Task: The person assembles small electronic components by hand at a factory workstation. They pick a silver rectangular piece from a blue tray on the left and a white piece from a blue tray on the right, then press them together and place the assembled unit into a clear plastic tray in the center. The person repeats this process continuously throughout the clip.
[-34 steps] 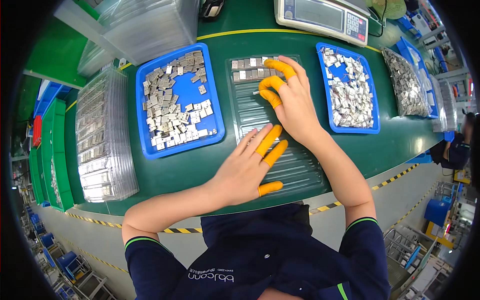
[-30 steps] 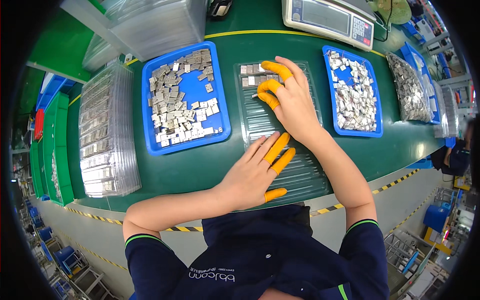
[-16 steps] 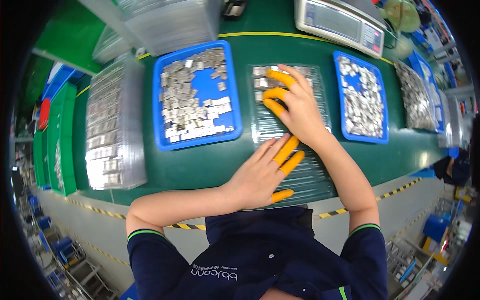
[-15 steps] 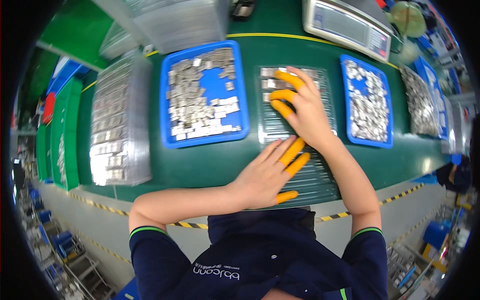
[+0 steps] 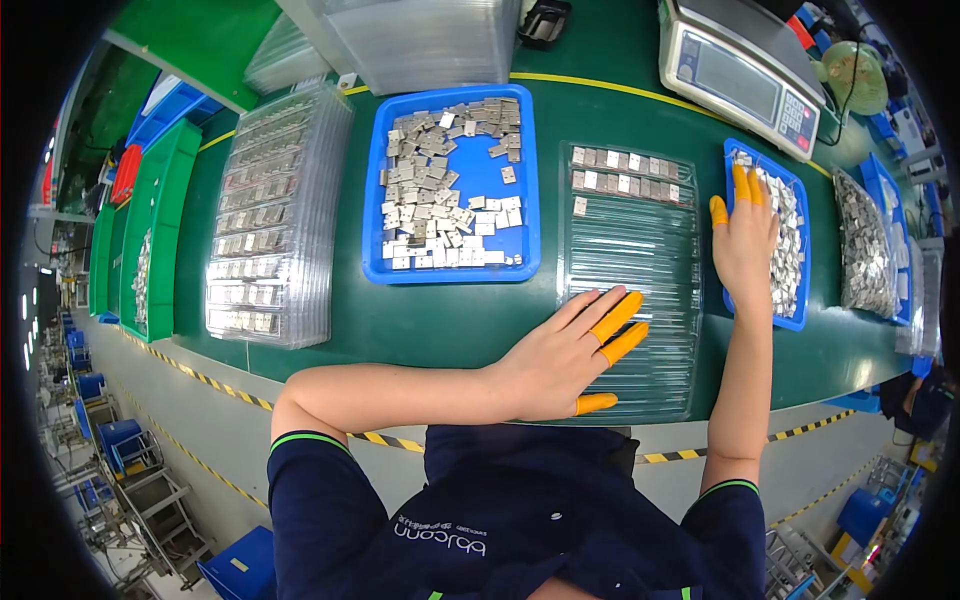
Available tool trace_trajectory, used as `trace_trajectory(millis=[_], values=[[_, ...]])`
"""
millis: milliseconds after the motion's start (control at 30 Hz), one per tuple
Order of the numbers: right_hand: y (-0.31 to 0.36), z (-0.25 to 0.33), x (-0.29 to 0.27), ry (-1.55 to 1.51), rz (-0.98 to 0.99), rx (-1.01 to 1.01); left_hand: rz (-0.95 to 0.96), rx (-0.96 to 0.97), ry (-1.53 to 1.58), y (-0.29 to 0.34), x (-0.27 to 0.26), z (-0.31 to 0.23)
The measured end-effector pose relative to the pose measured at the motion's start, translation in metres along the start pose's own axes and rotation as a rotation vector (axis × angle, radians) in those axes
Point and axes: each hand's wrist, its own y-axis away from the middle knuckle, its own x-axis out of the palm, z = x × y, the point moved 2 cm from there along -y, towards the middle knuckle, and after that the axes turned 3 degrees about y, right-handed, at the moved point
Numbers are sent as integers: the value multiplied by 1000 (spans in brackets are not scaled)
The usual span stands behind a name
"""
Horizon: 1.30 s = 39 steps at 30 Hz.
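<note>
My left hand point(image 5: 565, 355) lies flat with fingers spread on the near part of a clear ribbed plastic tray point(image 5: 630, 260). Yellow finger cots cover some of its fingertips. Small metal pieces point(image 5: 625, 184) fill two rows at the tray's far end, and a single piece point(image 5: 580, 206) sits at the left of the third. My right hand point(image 5: 745, 240), also in yellow finger cots, reaches over the blue tray point(image 5: 792, 322) on the right, which is full of small silvery pieces. Its thumb stands apart from the stretched fingers, and nothing shows in its grasp.
Left of the clear tray stands another blue tray point(image 5: 455, 276) with flat metal pieces. Farther left are a stack of filled clear trays point(image 5: 270, 220) and a green bin point(image 5: 165, 190). A weighing scale point(image 5: 740, 80) stands at the back right; a bag of parts point(image 5: 868, 245) lies far right.
My right hand has moved from the clear tray's far rows to the right blue tray, uncovering the metal pieces. My left hand stays on the clear tray. The whole view has shifted slightly.
</note>
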Motion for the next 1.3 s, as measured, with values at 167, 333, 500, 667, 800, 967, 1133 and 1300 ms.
trace_trajectory(millis=[167,333,500,667,800,967,1133,1300], values=[[0,-1,6,-52,235,15,-10,-1,-1,-1,-5,1],[-2,-9,17,-10,203,6,-27,8,2,-2,-4,-1],[-6,-5,18,-25,181,-16,1,13,20,-2,-6,1],[-8,0,15,-34,147,-28,-39,11,1,-5,-15,3],[-8,1,17,-137,43,-1,-181,-71,-201,-16,-53,14],[-14,-22,10,-169,5,60,-289,-268,-538,-24,-71,51],[-20,-47,8,-266,-70,272,-330,-176,-505,-30,-68,58],[-23,-50,-6,-499,-255,221,-361,-160,-482,-32,-65,56]])
